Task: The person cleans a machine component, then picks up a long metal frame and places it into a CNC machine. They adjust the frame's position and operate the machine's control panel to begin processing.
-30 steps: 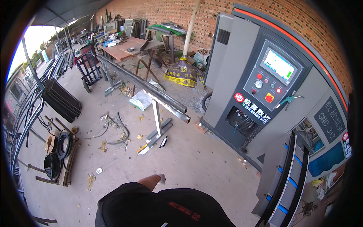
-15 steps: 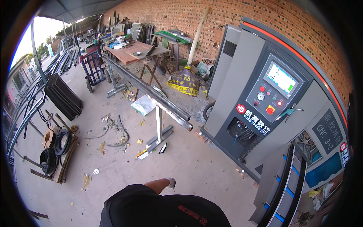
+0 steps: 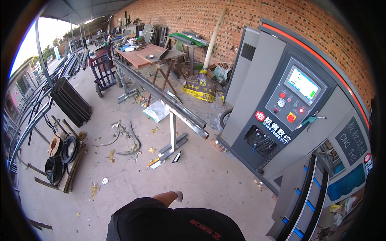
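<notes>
A long grey metal bar (image 3: pixel 169 99) is slanted from upper left to centre; the unseen hands' grip cannot be told.

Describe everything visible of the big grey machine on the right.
Trimmed in orange-red, the grey machine stands upright on the floor before a brick wall; its casing looks like painted metal. Its dark front panel carries a lit screen, a round gauge and a red-and-yellow switch. Below, dark hoses or cables sit exposed. A teal hand tool hangs on its front.
</notes>
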Demonstrator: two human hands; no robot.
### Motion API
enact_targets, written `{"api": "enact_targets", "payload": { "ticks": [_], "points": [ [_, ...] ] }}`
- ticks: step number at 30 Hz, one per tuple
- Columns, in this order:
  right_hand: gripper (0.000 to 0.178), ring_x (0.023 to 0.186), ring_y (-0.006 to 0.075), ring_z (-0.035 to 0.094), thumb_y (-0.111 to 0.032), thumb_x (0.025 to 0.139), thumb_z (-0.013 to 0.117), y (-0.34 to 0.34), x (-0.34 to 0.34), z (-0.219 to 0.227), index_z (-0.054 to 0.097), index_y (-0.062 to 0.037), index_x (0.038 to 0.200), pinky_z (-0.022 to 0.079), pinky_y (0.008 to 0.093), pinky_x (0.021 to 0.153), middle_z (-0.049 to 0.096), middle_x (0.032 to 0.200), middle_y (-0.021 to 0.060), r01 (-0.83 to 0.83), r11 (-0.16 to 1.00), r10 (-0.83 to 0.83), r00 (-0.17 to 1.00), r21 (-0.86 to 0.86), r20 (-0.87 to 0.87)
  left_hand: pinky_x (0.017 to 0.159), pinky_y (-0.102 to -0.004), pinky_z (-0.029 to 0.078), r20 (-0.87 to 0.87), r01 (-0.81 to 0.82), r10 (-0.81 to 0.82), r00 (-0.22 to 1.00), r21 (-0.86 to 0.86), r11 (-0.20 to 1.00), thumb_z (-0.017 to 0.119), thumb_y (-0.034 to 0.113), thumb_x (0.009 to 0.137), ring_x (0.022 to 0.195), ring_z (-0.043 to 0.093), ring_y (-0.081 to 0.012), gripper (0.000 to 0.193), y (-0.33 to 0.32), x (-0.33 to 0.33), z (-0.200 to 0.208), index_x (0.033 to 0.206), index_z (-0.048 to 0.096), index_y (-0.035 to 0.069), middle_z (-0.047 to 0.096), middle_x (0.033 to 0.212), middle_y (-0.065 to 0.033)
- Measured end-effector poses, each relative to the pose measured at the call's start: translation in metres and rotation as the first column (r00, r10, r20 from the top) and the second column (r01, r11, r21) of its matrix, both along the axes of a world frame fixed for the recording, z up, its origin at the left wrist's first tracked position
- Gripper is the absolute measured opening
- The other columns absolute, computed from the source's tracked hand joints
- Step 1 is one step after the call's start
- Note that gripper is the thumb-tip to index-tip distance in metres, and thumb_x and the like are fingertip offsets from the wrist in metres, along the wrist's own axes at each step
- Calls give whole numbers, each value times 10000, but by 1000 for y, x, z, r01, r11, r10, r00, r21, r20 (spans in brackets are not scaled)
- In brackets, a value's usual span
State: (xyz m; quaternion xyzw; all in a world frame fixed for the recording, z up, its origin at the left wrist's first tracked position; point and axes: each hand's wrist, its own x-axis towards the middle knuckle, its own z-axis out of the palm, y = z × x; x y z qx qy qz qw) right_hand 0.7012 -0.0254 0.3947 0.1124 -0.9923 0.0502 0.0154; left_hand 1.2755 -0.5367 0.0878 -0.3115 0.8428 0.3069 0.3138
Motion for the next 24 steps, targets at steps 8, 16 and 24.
{"api": "enact_targets", "payload": {
  "ticks": [8,16,24],
  "points": [
    [660,933,425,728,-694,856,596,-5,3,2,749,-79,1042,575,536,832,753,967,220,67,993,-61,996,93,-57,821,-465,543,-6,-170,171,985,55,984,721,335,785,953,710,-325,340,14,5,-1,1035,785,113,762,1023,-151],
    [652,903,429,729,-698,856,593,-7,8,9,748,-88,1024,577,539,815,753,945,216,57,995,-52,997,82,-62,831,-453,547,-13,-224,226,974,86,971,698,308,810,961,705,-328,328,18,6,13,1045,784,95,758,1045,-157],
    [662,915,422,736,-703,858,588,3,0,-4,754,-93,1053,584,528,822,761,951,205,42,995,-28,989,89,-148,896,-467,551,-8,-146,147,989,105,984,725,393,818,1054,702,-376,407,10,8,24,1061,789,72,747,1106,-188]
  ]
}}
